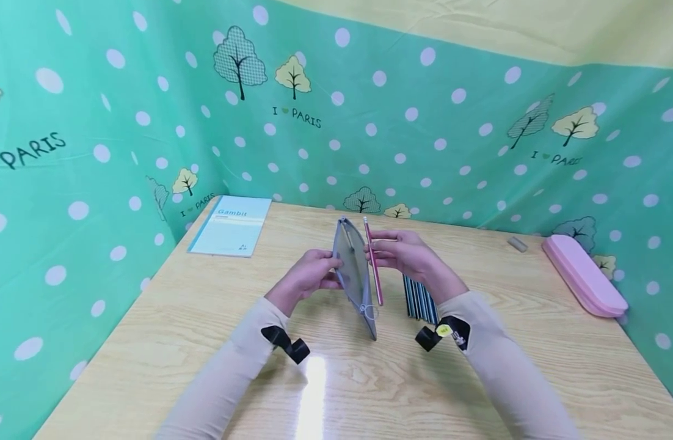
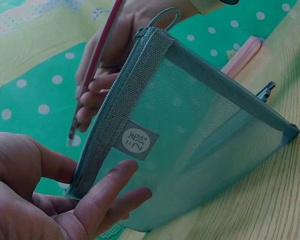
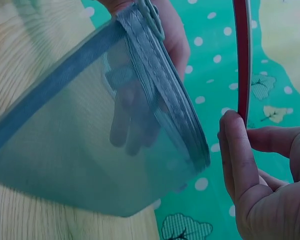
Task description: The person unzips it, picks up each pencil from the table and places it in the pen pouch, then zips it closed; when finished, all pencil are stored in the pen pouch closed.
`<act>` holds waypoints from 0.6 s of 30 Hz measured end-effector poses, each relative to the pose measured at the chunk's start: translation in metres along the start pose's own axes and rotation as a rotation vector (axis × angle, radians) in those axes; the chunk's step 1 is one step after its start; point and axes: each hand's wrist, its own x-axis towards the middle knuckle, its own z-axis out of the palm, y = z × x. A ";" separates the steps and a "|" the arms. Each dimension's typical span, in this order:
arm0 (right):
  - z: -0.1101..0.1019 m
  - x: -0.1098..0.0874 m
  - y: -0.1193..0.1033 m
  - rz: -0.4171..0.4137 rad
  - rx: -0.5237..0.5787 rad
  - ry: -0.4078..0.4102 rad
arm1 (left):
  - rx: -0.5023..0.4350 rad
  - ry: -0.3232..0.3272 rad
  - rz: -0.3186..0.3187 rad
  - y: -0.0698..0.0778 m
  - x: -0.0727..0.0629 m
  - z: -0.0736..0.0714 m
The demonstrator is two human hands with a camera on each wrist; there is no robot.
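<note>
A translucent grey-blue mesh zipper pouch point(image 1: 352, 272) is held up on edge above the table by my left hand point(image 1: 311, 272). The thumb lies on one side of its zipped edge and the fingers on the other, as the left wrist view shows. A small label point(image 2: 136, 140) and a ring zipper pull point(image 2: 165, 19) are visible on it. My right hand point(image 1: 405, 253) pinches a red pencil point(image 1: 374, 269) between thumb and fingertips, just right of the pouch. In the right wrist view, the pencil point(image 3: 243, 60) and the pouch point(image 3: 90, 130) are apart.
Several dark pencils point(image 1: 419, 299) lie side by side on the wooden table point(image 1: 204, 342), partly behind the right wrist. A pink pencil case point(image 1: 584, 275) and a small grey eraser point(image 1: 516, 244) are at the right. At the back left lies a notebook point(image 1: 232, 229). Patterned green cloth point(image 1: 314, 146) hangs behind.
</note>
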 end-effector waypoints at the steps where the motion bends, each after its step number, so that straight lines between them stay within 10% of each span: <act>1: 0.003 0.001 -0.001 -0.002 -0.004 -0.003 | -0.001 0.000 0.000 0.000 0.000 0.000; 18: 0.024 0.017 -0.005 -0.024 -0.080 0.092 | 0.022 0.014 -0.017 0.004 -0.002 0.002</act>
